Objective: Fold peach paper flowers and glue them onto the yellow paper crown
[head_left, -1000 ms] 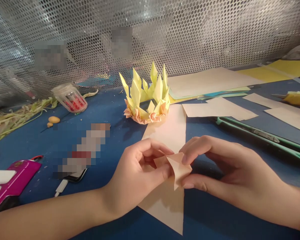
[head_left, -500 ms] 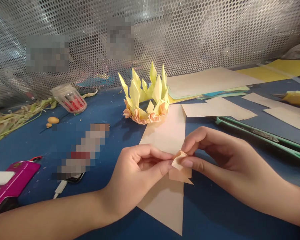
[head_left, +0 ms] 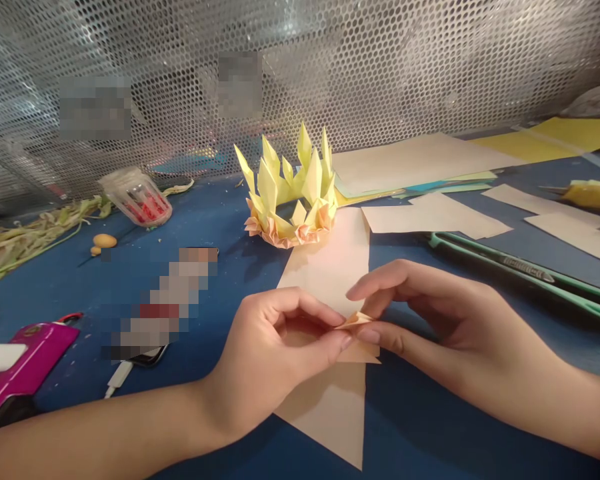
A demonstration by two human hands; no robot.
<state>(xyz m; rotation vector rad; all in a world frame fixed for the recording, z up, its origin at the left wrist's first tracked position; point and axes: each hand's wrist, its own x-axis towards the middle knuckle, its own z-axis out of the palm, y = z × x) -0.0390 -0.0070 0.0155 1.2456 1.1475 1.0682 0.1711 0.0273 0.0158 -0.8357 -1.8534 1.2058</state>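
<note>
L hand [head_left: 270, 363] & R hand [head_left: 430, 320] both pinch a sm. creased peach paper [head_left: 356, 321] over a flat, smooth strip [head_left: 330, 420]. Spiky yellow crown [head_left: 267, 187], ruffled & pinkish low down, sits behind on blue counter [head_left: 205, 213].

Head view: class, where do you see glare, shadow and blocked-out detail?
Head view: bright glare on the metal mesh; soft shadow on the paper strip below the folded paper in the frame; pixel blocks over most of the phone.
</note>
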